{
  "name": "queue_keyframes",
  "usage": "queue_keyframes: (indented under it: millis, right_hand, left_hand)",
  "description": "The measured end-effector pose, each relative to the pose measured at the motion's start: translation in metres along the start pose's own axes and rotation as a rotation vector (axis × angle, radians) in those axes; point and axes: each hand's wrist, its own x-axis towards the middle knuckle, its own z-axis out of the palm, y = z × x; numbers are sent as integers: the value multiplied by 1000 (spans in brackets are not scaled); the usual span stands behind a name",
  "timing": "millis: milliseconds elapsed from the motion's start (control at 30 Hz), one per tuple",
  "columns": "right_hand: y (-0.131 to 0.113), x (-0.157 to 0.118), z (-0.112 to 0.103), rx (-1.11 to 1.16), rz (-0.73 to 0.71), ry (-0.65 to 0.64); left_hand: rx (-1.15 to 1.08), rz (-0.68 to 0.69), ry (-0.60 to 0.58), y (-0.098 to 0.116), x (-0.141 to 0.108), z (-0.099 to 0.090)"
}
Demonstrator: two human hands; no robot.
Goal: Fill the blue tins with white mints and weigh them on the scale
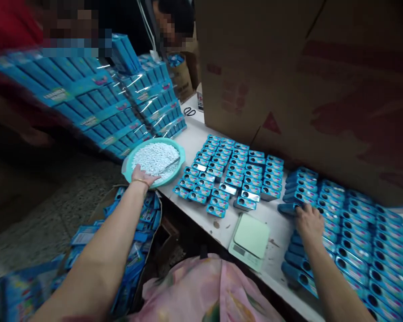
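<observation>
Head: basin (182,157) holds white pellets (152,155); left grip (143,176) unclear, right grip (309,221) holding blue box (286,208).

Pink garment (201,288), green and orange print; 1 gold bracelet (140,181), left wrist (138,187).

A white worktop (192,138) carries closely ranked blue boxes: one group (235,169) stands in uneven columns around its middle, and a larger group (352,232) crowds its right end. Between them, by the near edge, sits a pale green scale (251,235), with brown smudges (216,224) on the surface beside it. A turquoise basin (182,157) rests at the near left corner. Film-wrapped blue packs (161,98) stand at the left end, black-handled scissors (190,112) lie just beside them, and a big brown carton (289,80) lines the far edge.
</observation>
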Motion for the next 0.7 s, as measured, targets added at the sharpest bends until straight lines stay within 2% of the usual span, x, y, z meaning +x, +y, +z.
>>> queue_keyframes:
  millis: [67,133,233,300,400,467,533,600,700]
  right_hand:
    - [2,-14,-17,30,-46,54]
    - [-2,-33,-39,95,-121,94]
    - [-29,-61,-74,215,-249,74]
    - [-59,-72,-90,260,-329,-43]
    - [-102,-79,-102,287,-343,-192]
    - [-120,-82,-106,312,-331,-233]
    - [-124,-86,-110,353,-312,-240]
    - [-116,-93,-113,407,-261,-230]
    - [-91,-111,-112,475,-99,-196]
  left_hand:
    - [60,41,-20,1,1,0]
    - [110,35,-152,-18,-8,-6]
    - [194,-109,-406,-73,-37,-20]
    - [298,-264,-513,-117,-64,-29]
    - [426,-481,-618,-171,-104,-40]
    - [464,-567,-626,-194,-123,-45]
    - [490,-596,-604,-205,-131,-50]
    - [521,-581,-582,-208,-132,-55]
    - [552,-468,-545,-194,-120,-59]
